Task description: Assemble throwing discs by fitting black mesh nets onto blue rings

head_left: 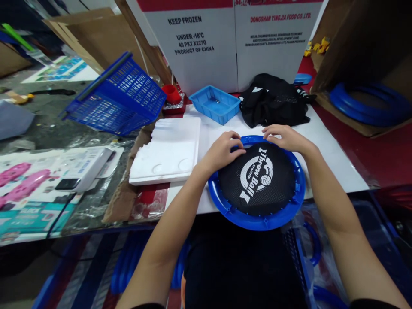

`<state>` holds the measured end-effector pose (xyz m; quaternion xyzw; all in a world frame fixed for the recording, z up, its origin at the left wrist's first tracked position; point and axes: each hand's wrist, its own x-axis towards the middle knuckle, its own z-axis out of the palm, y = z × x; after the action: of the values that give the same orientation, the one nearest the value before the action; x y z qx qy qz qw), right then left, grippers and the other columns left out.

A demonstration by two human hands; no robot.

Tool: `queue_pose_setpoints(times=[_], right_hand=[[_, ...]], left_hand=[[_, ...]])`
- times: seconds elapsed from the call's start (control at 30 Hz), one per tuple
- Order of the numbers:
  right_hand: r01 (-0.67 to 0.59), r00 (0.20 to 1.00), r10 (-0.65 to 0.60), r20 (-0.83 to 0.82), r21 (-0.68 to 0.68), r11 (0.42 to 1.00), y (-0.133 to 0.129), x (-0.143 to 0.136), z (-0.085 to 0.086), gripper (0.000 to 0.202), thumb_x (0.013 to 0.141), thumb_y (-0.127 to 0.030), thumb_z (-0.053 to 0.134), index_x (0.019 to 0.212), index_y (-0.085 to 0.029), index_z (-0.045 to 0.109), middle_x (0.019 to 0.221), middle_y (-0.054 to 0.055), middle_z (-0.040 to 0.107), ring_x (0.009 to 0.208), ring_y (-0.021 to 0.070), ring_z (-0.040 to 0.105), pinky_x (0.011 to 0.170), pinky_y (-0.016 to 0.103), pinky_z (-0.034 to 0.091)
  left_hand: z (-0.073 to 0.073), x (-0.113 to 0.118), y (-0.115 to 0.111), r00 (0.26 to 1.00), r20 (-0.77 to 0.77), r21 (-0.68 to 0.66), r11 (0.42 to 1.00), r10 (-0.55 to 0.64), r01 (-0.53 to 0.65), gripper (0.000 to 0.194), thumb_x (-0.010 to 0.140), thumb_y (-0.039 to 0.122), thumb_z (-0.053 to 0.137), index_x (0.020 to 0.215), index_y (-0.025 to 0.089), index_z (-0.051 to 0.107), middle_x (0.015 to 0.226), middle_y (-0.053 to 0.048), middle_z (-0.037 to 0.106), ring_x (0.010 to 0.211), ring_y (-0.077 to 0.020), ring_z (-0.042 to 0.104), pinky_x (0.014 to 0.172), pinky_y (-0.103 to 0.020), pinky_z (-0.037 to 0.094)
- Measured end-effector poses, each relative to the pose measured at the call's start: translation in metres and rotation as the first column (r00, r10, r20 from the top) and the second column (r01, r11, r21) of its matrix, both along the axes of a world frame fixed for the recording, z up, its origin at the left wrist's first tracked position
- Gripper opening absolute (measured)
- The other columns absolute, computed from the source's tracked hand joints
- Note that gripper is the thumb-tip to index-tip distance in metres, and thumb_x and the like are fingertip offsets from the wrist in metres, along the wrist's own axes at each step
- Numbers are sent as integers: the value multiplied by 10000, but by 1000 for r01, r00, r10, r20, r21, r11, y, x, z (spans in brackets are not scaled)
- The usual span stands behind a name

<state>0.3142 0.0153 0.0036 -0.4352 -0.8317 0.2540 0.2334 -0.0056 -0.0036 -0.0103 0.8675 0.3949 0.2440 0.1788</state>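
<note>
A round throw-ball target with a blue plastic ring [262, 222] lies at the table's front edge, its near side jutting out over my lap. Inside the ring is a black mesh disc [277, 189] printed "Throw Ball" in white. Small pegs line the ring's inner edge. At the far left part of the ring, a small gap shows between mesh and ring. My left hand [224, 150] is bent there, thumb and fingers closed at the mesh edge. Across the far right rim, my right hand [285, 137] has its curled fingertips on the ring.
Behind the ring stand a light-blue tray [216, 107] with small metal pieces and a heap of black mesh [273, 101]. White foam [170, 150] and a tilted blue basket [119, 96] are at left. Blue rings [370, 105] lie in a carton at right. A white carton [206, 64] blocks the back.
</note>
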Motion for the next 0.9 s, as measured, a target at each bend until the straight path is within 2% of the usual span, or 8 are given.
queue_pose_setpoints(times=[0.07, 0.13, 0.23, 0.37, 0.5, 0.57, 0.73, 0.9], right_hand=[[-66, 997, 67, 25, -54, 996, -2, -4, -1, 341, 1011, -506, 664, 1160, -284, 875, 1632, 88, 658, 1545, 370, 575, 1354, 570, 384], [-105, 989, 119, 87, -151, 983, -5, -9, -3, 398, 977, -561, 733, 1263, -320, 867, 1771, 52, 521, 1674, 405, 411, 1415, 607, 266], [-107, 979, 140, 150, -208, 972, -8, -17, -4, 457, 939, -579, 788, 1326, -340, 842, 1816, 38, 454, 1726, 421, 300, 1437, 621, 199], [-128, 975, 160, 155, -196, 972, -12, -21, 2, 380, 933, -576, 766, 1152, -277, 848, 1740, 97, 546, 1628, 426, 462, 1381, 604, 321], [-131, 983, 152, 105, -179, 975, -9, -17, 6, 361, 897, -595, 784, 1020, -257, 814, 1598, 115, 676, 1503, 423, 592, 1306, 575, 407], [-117, 991, 127, 44, -180, 977, -5, -14, 5, 362, 884, -603, 795, 976, -253, 789, 1523, 113, 731, 1456, 417, 628, 1281, 561, 423], [-48, 994, 24, -108, -226, 973, 5, -8, -4, 358, 879, -604, 791, 913, -254, 725, 1318, 99, 814, 1247, 371, 712, 1134, 523, 511], [-11, 987, -27, -159, -234, 972, 9, -11, -10, 315, 892, -566, 757, 902, -255, 714, 1130, 86, 816, 1058, 322, 711, 1031, 502, 533]], left_hand=[[-2, 0, -3, 993, -103, -38, 998, -55, 52, 297, 962, 429, 832, 1188, 237, 819, 1617, -145, 598, 1530, -388, 522, 1326, -558, 397], [-4, -1, -5, 984, -170, -91, 995, -50, 35, 484, 909, 516, 884, 1290, 236, 781, 1711, -166, 507, 1583, -438, 459, 1339, -609, 372], [-1, -4, -7, 981, -187, -159, 987, -48, 18, 576, 850, 651, 902, 1192, 204, 780, 1705, -190, 494, 1478, -442, 560, 1272, -568, 469], [6, -10, -5, 984, -164, -224, 974, -69, 31, 461, 893, 636, 857, 983, 189, 788, 1638, -173, 541, 1339, -392, 661, 1217, -540, 530], [3, -13, 4, 996, -5, -248, 965, -84, 80, 163, 961, 357, 780, 1032, 212, 804, 1562, -142, 633, 1460, -350, 612, 1309, -539, 449], [-1, -11, 8, 993, 113, -232, 971, -34, 60, 96, 942, 287, 782, 993, 210, 810, 1460, -128, 713, 1377, -312, 669, 1274, -516, 480], [-8, -5, 13, 961, 251, -295, 955, 118, -40, 100, 919, 299, 811, 941, 220, 869, 1021, -72, 854, 1004, -255, 761, 1050, -447, 586], [-11, 1, 13, 926, 331, -327, 943, 181, -67, 135, 907, 318, 810, 925, 209, 888, 1002, -73, 879, 970, -264, 780, 965, -408, 579]])
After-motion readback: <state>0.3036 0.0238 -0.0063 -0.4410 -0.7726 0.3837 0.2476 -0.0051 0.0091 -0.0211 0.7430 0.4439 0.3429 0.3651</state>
